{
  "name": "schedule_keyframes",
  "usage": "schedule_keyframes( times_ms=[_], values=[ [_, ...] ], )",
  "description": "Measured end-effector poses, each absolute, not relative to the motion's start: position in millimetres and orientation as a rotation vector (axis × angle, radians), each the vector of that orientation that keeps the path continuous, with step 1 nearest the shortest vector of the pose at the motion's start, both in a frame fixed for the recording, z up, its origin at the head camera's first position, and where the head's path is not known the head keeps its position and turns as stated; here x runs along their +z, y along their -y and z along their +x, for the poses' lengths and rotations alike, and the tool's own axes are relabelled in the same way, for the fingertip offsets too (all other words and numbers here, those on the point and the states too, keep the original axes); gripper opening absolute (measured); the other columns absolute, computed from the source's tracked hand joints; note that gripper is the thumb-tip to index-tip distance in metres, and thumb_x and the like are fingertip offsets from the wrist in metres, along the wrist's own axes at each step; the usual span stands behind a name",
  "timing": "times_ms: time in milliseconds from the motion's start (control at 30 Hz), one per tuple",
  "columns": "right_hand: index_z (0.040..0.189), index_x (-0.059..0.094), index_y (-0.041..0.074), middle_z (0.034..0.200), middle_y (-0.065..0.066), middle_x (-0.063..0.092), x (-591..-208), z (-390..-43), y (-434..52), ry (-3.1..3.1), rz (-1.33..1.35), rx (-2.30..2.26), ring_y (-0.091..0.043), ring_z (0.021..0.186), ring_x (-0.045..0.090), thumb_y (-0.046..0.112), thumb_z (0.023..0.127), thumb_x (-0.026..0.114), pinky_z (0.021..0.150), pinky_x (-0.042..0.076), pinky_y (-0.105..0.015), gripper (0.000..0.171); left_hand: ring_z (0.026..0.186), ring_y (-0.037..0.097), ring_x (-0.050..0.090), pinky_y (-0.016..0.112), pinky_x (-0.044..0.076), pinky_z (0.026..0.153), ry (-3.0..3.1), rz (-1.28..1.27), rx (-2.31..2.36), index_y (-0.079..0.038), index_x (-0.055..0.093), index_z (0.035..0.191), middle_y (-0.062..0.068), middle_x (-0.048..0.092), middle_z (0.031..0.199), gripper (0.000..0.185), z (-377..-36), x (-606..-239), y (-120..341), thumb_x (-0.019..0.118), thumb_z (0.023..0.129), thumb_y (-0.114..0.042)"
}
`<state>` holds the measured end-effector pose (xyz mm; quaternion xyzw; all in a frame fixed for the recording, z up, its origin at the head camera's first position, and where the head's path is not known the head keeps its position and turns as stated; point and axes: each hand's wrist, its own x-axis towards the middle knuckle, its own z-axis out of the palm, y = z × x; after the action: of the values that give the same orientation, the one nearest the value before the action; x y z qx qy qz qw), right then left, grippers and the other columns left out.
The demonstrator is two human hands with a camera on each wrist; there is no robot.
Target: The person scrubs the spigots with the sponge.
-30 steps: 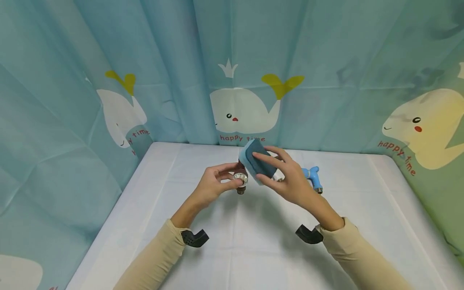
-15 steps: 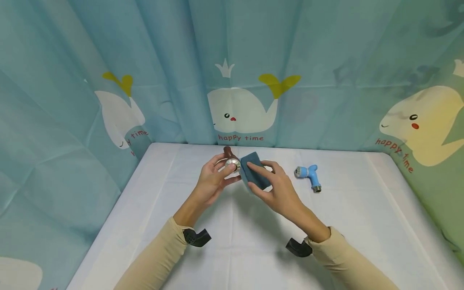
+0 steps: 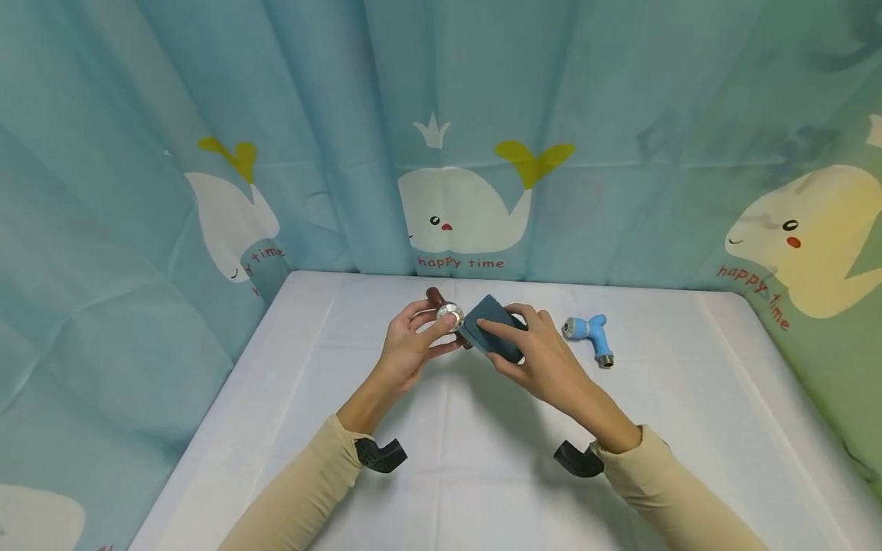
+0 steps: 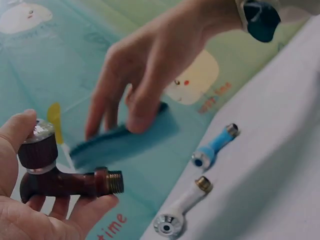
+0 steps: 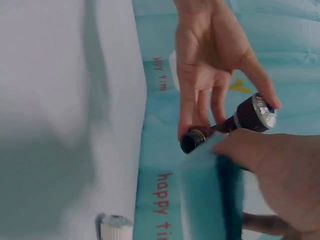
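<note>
Head view: right hand (image 3: 544, 356) grips sponge (image 3: 492, 327), half-hiding brown tap (image 3: 446, 312) w/ left hand (image 3: 406, 348) holding it.

White-clothed table (image 3: 276, 398); teal whale-print curtain (image 3: 620, 115) on three sides.

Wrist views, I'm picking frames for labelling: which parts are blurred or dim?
Left wrist view: the right hand and dark blue sponge are smeared, while the brown tap with a silver cap in the left hand is sharp. Right wrist view: the sponge is soft, the white table evenly shadowed.
</note>
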<state>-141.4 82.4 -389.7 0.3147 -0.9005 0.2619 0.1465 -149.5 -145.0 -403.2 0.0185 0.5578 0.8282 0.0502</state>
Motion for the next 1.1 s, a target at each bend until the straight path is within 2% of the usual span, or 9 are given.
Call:
schedule_keyframes(
  times_ms=[267, 433, 633, 767, 867, 1000, 1100],
  values=[
    [0.137, 0.069, 0.021, 0.141, -0.023, 0.052, -392.1, -144.2, -93.5, 2.638, 0.945, 0.745, -0.042, 0.115, 0.056, 0.025, 0.091, 0.080, 0.085, 0.053, -0.054, 0.047, 0.099, 0.022, 0.071, 0.051, 0.058, 0.090, -1.761, 0.111, 2.522, 0.003, 0.044, 0.142, 0.022, 0.055, 0.133, 0.054, -149.9, -402.4, 142.4, 0.070, 0.095, -0.003],
    [0.140, 0.067, 0.021, 0.143, -0.023, 0.052, -393.0, -147.9, -106.5, 2.650, 0.895, 0.791, -0.043, 0.125, 0.052, 0.028, 0.093, 0.078, 0.093, 0.047, -0.061, 0.049, 0.102, 0.027, 0.071, 0.055, 0.059, 0.086, -1.727, 0.155, 2.555, -0.008, 0.035, 0.147, 0.021, 0.058, 0.132, 0.060, -148.6, -403.9, 145.7, 0.069, 0.098, -0.008],
    [0.141, 0.066, 0.020, 0.144, -0.023, 0.051, -393.0, -148.2, -109.7, 2.616, 0.899, 0.857, -0.044, 0.127, 0.052, 0.029, 0.093, 0.078, 0.092, 0.048, -0.061, 0.050, 0.102, 0.030, 0.070, 0.055, 0.060, 0.083, -1.772, 0.267, 2.476, -0.015, 0.044, 0.149, 0.015, 0.066, 0.120, 0.048, -147.4, -407.4, 150.8, 0.062, 0.105, -0.018],
    [0.141, 0.066, 0.019, 0.145, -0.023, 0.050, -393.8, -147.5, -111.4, 2.616, 0.890, 0.876, -0.047, 0.127, 0.051, 0.028, 0.093, 0.078, 0.092, 0.049, -0.062, 0.050, 0.101, 0.028, 0.071, 0.053, 0.061, 0.083, -1.803, 0.275, 2.432, -0.016, 0.049, 0.148, 0.015, 0.066, 0.120, 0.045, -146.2, -410.8, 152.7, 0.060, 0.105, -0.026],
    [0.141, 0.065, 0.019, 0.145, -0.023, 0.050, -394.4, -146.9, -112.4, 2.620, 0.879, 0.879, -0.047, 0.127, 0.052, 0.028, 0.093, 0.078, 0.093, 0.049, -0.062, 0.050, 0.104, 0.027, 0.069, 0.051, 0.060, 0.086, -1.823, 0.309, 2.402, -0.015, 0.049, 0.150, 0.016, 0.064, 0.130, 0.054, -145.4, -412.8, 154.2, 0.068, 0.100, -0.013],
    [0.141, 0.066, 0.020, 0.145, -0.022, 0.050, -394.2, -146.1, -113.4, 2.617, 0.873, 0.878, -0.045, 0.125, 0.053, 0.028, 0.092, 0.079, 0.092, 0.050, -0.061, 0.051, 0.104, 0.026, 0.069, 0.041, 0.058, 0.092, -1.956, 0.411, 2.314, -0.015, 0.046, 0.152, 0.014, 0.062, 0.139, 0.083, -144.0, -415.1, 154.9, 0.082, 0.081, 0.009],
    [0.140, 0.066, 0.019, 0.144, -0.023, 0.051, -392.6, -146.2, -114.6, 2.602, 0.879, 0.878, -0.044, 0.124, 0.054, 0.027, 0.091, 0.080, 0.089, 0.053, -0.059, 0.051, 0.100, 0.025, 0.069, 0.035, 0.059, 0.089, -2.049, 0.483, 2.256, -0.014, 0.046, 0.153, 0.013, 0.064, 0.138, 0.089, -143.3, -416.7, 154.3, 0.083, 0.077, 0.014]
  ],
)
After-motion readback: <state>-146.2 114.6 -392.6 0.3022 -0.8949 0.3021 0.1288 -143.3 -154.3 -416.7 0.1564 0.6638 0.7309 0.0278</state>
